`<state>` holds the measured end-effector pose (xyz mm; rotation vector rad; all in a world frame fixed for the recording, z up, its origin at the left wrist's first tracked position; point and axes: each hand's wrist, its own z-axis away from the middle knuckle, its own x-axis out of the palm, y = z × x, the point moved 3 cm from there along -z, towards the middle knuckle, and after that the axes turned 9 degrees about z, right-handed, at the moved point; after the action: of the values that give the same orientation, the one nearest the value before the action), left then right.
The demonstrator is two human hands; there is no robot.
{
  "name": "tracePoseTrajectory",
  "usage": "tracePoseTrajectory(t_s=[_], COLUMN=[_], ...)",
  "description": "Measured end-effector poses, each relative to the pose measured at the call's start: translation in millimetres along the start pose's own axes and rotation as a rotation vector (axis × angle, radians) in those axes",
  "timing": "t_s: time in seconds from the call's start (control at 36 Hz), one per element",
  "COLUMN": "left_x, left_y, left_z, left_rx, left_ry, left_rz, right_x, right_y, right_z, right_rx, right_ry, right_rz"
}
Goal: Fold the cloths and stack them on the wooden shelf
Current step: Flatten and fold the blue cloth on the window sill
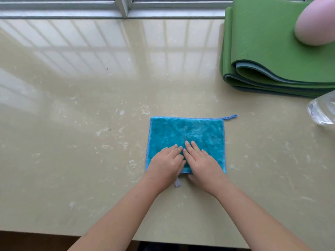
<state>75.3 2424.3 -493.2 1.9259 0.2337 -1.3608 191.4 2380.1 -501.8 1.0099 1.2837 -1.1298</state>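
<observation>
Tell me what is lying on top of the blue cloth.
The left hand and right hand press flat on the near half of the blue cloth, fingers straight. The cloth beneath them is covered; its far half is bare.

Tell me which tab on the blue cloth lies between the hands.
The pale tag at the cloth's near edge, between the left hand and right hand. The other, a blue loop, is at the far right corner.

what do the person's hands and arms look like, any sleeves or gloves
No gloves on the left hand or right hand, and no rings, watch or bracelet show. The left forearm and right forearm are uncovered to the frame edge, no sleeves in view. The fingers have short, plain nails.
</observation>
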Motion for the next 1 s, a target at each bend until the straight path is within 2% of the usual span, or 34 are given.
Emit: tracePoseTrajectory(t_s=[0.22, 0.36, 0.5, 0.64, 0.75, 0.92, 1.0], left_x=[0, -4, -13, -19, -5, 12, 14], left_y=[0, -5, -8, -3, 0, 0, 2], left_z=[17, 12, 2, 3, 21, 49, 55], left_rx=[-0.082, -0.073, -0.098, -0.03, -0.044, -0.127, -0.127], left_ry=[-0.169, -0.115, -0.034, 0.018, -0.03, -0.193, -0.194], left_rz=[-0.023, -0.06, -0.067, -0.09, -0.089, -0.086, -0.021], right_x=[-4, -11, -17, -14, -4, 7, 6], right_y=[8, 18, 23, 24, 16, 12, 12], right_z=[-2, -3, 0, 5, 19, 41, 46], right_rx=[-0.039, -0.054, 0.034, 0.037, 0.044, 0.031, 0.038], right_ry=[0.102, 0.143, 0.097, 0.185, 0.142, -0.046, -0.043], right_rz=[-0.061, -0.097, -0.081, -0.065, -0.027, -0.053, -0.103])
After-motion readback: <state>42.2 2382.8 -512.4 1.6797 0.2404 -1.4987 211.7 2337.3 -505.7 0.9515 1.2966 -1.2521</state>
